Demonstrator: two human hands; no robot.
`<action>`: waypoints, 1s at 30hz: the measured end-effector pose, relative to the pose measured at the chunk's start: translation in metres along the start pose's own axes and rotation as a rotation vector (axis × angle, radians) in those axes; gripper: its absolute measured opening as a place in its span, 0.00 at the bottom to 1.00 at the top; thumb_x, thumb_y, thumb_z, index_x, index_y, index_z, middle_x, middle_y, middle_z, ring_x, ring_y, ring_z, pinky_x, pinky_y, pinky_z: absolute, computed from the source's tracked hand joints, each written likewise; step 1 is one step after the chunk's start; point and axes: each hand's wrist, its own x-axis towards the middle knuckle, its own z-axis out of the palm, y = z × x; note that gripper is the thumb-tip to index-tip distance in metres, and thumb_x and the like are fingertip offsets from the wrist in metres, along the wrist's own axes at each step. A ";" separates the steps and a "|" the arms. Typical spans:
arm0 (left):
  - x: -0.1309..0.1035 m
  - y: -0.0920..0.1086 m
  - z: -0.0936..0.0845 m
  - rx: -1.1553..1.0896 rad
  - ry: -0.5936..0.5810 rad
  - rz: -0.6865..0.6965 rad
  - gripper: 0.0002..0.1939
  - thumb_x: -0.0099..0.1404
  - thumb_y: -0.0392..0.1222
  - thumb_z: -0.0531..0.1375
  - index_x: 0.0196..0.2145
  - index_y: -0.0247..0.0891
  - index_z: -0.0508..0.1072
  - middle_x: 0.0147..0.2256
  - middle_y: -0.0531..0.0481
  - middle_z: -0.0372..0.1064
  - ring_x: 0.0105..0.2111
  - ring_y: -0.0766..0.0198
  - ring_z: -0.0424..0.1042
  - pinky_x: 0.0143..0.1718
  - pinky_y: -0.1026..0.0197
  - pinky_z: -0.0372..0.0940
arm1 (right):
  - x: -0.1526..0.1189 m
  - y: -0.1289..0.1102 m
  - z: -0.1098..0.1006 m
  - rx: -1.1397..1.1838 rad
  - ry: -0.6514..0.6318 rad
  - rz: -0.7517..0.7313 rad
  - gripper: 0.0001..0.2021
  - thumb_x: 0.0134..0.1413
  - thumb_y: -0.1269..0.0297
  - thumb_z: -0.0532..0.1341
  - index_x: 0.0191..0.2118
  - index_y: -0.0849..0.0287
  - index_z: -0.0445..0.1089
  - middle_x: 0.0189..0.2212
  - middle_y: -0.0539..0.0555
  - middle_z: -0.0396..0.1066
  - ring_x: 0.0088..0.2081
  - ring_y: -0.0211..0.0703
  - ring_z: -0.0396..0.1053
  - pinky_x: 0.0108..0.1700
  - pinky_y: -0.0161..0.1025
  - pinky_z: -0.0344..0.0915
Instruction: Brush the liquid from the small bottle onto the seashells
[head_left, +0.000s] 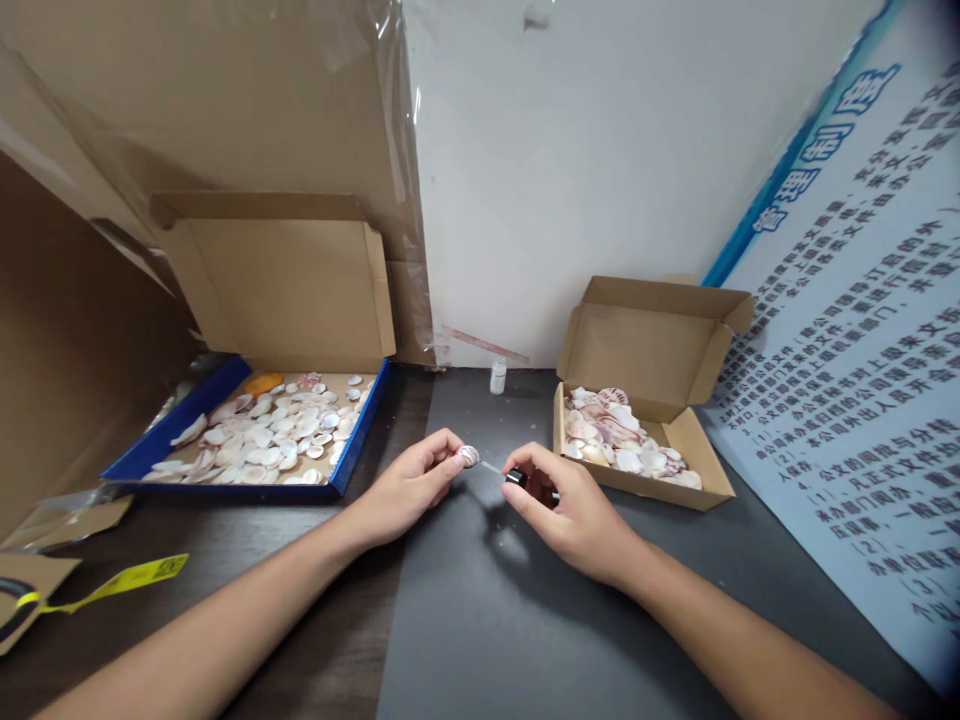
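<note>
Between thumb and fingers, my left hand [411, 487] pinches a small striped seashell [469, 456] above the grey mat. My right hand [566, 505] is closed on a black cap [515, 478], from which a thin pale brush [489, 467] points left. The brush tip is at or close to the shell's lower edge; actual contact cannot be made out. A small clear bottle with a white label [498, 377] stands upright beyond both hands, near the wall.
On the left an open blue-edged box [341, 440] holds several pale shells. An open brown box [645, 492] with more shells is on the right. A yellow strip [124, 582] lies at the lower left. A printed poster [840, 400] leans at the right.
</note>
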 end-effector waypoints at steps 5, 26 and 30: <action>0.000 0.000 0.000 -0.004 0.003 0.007 0.17 0.70 0.55 0.54 0.38 0.37 0.64 0.24 0.59 0.53 0.23 0.71 0.53 0.24 0.66 0.48 | 0.000 0.000 0.000 0.006 -0.003 -0.005 0.05 0.62 0.63 0.58 0.41 0.57 0.66 0.27 0.47 0.64 0.28 0.35 0.60 0.31 0.33 0.57; 0.000 0.000 0.000 0.018 -0.003 0.016 0.17 0.69 0.55 0.55 0.36 0.36 0.65 0.24 0.59 0.55 0.23 0.71 0.54 0.25 0.66 0.50 | -0.001 -0.001 0.000 0.010 -0.020 -0.023 0.05 0.65 0.63 0.56 0.42 0.57 0.66 0.28 0.47 0.64 0.30 0.36 0.60 0.33 0.34 0.58; 0.000 0.003 0.001 0.016 0.001 0.019 0.17 0.69 0.55 0.55 0.35 0.36 0.65 0.24 0.59 0.55 0.23 0.71 0.54 0.25 0.66 0.50 | -0.001 -0.002 0.000 0.009 -0.020 -0.029 0.05 0.64 0.62 0.56 0.42 0.57 0.66 0.28 0.48 0.64 0.29 0.36 0.61 0.33 0.34 0.58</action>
